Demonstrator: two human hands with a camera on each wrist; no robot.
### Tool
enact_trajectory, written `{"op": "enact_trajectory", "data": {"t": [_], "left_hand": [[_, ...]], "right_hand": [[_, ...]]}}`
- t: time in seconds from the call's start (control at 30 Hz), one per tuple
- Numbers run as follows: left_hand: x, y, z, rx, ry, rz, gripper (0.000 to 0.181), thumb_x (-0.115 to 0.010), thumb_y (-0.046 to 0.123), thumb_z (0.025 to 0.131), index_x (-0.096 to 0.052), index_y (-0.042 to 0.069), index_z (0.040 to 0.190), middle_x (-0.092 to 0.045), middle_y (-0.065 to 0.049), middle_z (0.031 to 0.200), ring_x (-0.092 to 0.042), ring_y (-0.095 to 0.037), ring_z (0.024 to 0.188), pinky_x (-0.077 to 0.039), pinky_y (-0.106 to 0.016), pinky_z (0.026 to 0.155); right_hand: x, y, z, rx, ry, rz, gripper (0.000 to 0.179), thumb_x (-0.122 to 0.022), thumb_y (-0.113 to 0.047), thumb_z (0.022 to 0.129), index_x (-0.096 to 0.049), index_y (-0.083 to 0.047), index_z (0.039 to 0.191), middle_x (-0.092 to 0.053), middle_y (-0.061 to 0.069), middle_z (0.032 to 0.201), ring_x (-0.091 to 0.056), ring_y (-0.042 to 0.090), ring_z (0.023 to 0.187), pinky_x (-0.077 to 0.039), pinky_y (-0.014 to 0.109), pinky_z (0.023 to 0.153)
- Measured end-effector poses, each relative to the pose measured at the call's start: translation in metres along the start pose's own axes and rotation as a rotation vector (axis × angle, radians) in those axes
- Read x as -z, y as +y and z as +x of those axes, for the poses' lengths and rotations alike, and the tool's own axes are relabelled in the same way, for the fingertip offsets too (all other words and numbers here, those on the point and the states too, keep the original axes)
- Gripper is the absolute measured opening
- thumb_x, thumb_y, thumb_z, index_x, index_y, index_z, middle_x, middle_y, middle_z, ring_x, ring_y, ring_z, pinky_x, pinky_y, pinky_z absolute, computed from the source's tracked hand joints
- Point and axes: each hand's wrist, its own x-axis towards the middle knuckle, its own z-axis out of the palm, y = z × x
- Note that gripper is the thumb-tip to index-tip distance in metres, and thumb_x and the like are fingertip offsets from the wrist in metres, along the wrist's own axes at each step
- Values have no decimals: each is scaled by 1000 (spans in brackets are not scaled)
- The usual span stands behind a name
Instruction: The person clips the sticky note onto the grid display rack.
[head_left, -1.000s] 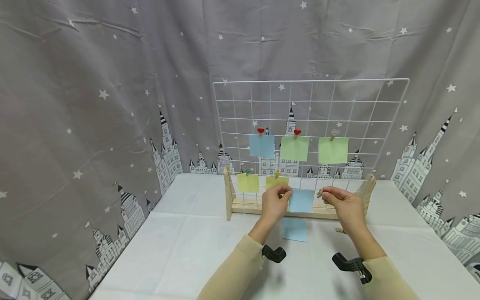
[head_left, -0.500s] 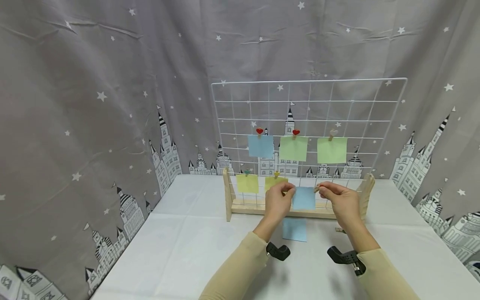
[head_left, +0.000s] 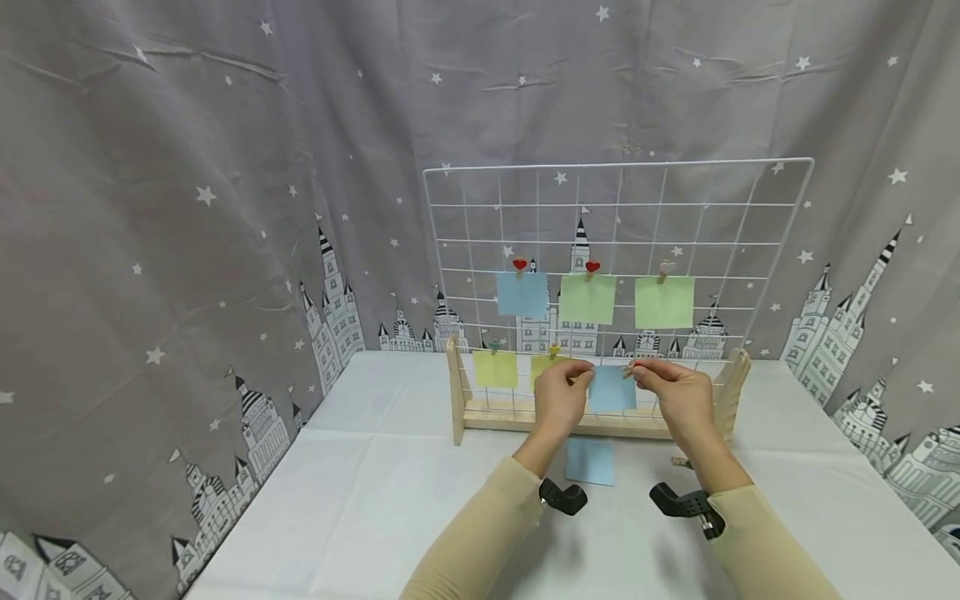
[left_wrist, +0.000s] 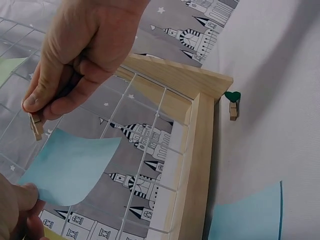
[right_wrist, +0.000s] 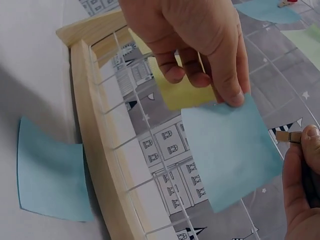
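A blue sticky note [head_left: 612, 390] is pinched at its upper left corner by my left hand [head_left: 559, 402], in front of the white wire grid [head_left: 618, 204]. Just off the note's upper right, my right hand [head_left: 684, 405] pinches a small wooden clothespin [right_wrist: 288, 136] between thumb and finger. In the right wrist view a gap shows between the clothespin's tip and the paper. The left wrist view has the same clothespin above the note, with the note's lower part curling slightly. Behind my left hand, a yellow note [right_wrist: 180, 90] is partly covered.
Clipped higher up are a blue note [head_left: 522, 295] and two green notes [head_left: 588, 299]. Another yellow note [head_left: 495, 368] hangs lower left. The grid stands in a wooden base [head_left: 495, 418]. On the table lie a blue note [head_left: 589, 462] and a green-heart clothespin [left_wrist: 233, 106].
My left hand has carried the blue note right and upward along the grid. My right hand has come left with the clothespin, closer to the note's upper right corner.
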Motion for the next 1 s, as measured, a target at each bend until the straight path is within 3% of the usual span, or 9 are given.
{"op": "enact_trajectory", "data": {"t": [0.47,0.8,1.0], "left_hand": [[-9,5,1,-12,26,-2,11,-72,19,97,-81,19,103,-79,6,96,-54,-2,67,-43,-21,57],[-13,7,3,-22,64,14,14,-72,21,97,-81,17,107,-80,6,96,-54,-1,62,-42,-22,54],[-15,9,3,-30,105,9,10,-74,20,95,-80,16,101,-80,5,91,-59,-3,65,-45,-24,58]], "right_hand": [[-8,-3,11,35,14,62,32,-76,-12,94,-72,8,119,-74,-25,80,-70,0,75,-57,16,75],[-14,-6,13,65,24,-4,32,-76,-15,94,-74,5,119,-73,-27,81,-70,-1,78,-56,15,75],[-16,-8,17,72,27,-10,31,-76,-14,94,-74,5,118,-75,-24,83,-69,-2,77,-56,15,75]]}}
